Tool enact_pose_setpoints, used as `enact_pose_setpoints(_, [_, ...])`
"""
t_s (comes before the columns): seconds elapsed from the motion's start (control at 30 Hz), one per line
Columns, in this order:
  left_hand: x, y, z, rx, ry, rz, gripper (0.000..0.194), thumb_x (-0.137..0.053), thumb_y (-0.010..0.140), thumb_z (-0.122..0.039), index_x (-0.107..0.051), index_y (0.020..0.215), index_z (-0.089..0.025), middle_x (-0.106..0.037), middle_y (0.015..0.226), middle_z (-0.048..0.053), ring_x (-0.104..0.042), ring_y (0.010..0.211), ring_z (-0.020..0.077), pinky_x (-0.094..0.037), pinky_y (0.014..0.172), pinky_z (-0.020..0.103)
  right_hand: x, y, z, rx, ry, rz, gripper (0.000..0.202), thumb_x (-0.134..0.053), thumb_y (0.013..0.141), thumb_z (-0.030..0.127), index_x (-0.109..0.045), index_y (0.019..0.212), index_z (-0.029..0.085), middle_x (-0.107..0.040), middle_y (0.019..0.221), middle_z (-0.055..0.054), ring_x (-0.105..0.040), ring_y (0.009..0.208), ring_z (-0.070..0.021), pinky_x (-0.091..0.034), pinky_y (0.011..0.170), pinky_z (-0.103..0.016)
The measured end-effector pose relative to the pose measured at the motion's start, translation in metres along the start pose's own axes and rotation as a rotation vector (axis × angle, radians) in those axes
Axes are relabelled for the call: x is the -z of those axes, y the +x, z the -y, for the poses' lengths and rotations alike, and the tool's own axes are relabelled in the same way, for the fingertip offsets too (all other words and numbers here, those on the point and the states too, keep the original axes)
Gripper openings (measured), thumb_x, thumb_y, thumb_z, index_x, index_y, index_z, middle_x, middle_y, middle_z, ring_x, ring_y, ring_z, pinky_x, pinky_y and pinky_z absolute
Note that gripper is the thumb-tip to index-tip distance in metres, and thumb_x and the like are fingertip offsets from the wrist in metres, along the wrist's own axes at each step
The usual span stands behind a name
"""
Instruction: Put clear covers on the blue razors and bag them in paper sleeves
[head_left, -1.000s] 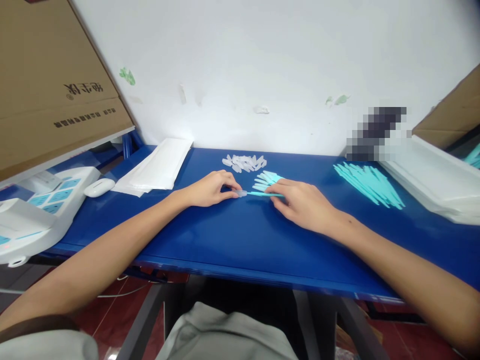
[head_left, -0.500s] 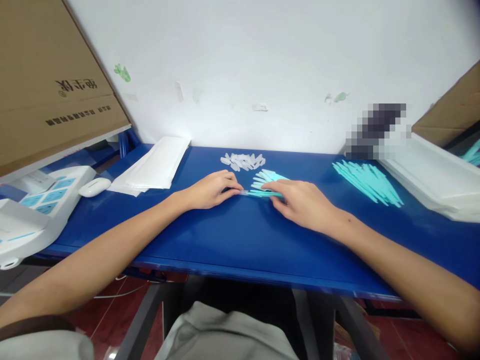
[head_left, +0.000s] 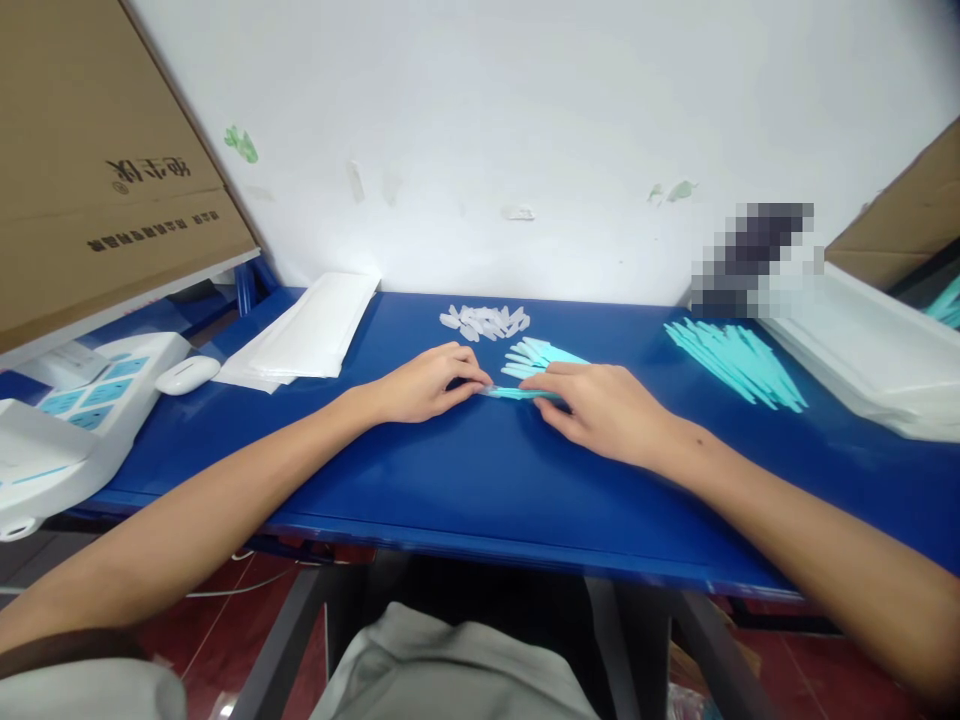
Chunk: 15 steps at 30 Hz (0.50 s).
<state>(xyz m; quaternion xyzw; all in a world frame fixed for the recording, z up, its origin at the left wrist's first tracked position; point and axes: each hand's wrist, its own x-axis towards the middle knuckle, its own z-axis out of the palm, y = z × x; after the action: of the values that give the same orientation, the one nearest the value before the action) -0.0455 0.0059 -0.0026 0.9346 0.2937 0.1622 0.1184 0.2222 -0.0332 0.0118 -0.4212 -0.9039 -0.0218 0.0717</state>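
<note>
My left hand (head_left: 439,384) pinches the clear left end of a thin teal stick (head_left: 513,393) at the middle of the blue table (head_left: 450,490). On the other side my right hand (head_left: 592,405) grips the teal part of that stick with thumb and fingers. Just behind my right fingers lies a small fan of teal sticks (head_left: 544,354) with pale tips. A little pile of clear plastic caps (head_left: 486,322) rests farther back, near the wall.
A larger bundle of teal sticks (head_left: 739,365) lies at the right, beside a stack of white trays (head_left: 862,350). White paper packets (head_left: 315,325), a white oval case (head_left: 187,375) and a white device (head_left: 112,420) are at the left, below a cardboard box (head_left: 112,180).
Both hands have shifted very slightly, with my right fingers now nearer my left fingertips along the stick. The rest has stayed in place.
</note>
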Motion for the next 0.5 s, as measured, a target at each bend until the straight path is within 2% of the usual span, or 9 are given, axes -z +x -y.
enact_pose_setpoints(0.23, [-0.0021,-0.0003,0.0004,-0.020,0.011,0.010,0.031,-0.048,0.103,-0.030,-0.071,0.119,-0.019,-0.065,0.109,0.010,-0.060,0.100,0.0233,-0.047,0.090,0.037,-0.0005,-0.0010,0.0017,-0.009,-0.015,-0.023,0.040,-0.046,0.099,0.030,-0.066,0.133,0.027,-0.074,0.107,-0.006,-0.068,0.082,-0.0217,-0.039,0.061,-0.029])
enact_pose_setpoints(0.5, [-0.0016,-0.0002,-0.0003,0.001,-0.002,0.004,0.030,-0.051,0.101,-0.034,-0.073,0.116,-0.021,-0.066,0.107,0.010,-0.060,0.100,0.0238,-0.048,0.091,0.038,-0.0009,-0.0012,0.0006,-0.027,0.018,-0.045,0.040,-0.046,0.099,0.030,-0.067,0.132,0.024,-0.074,0.111,-0.007,-0.069,0.086,-0.0224,-0.044,0.066,-0.031])
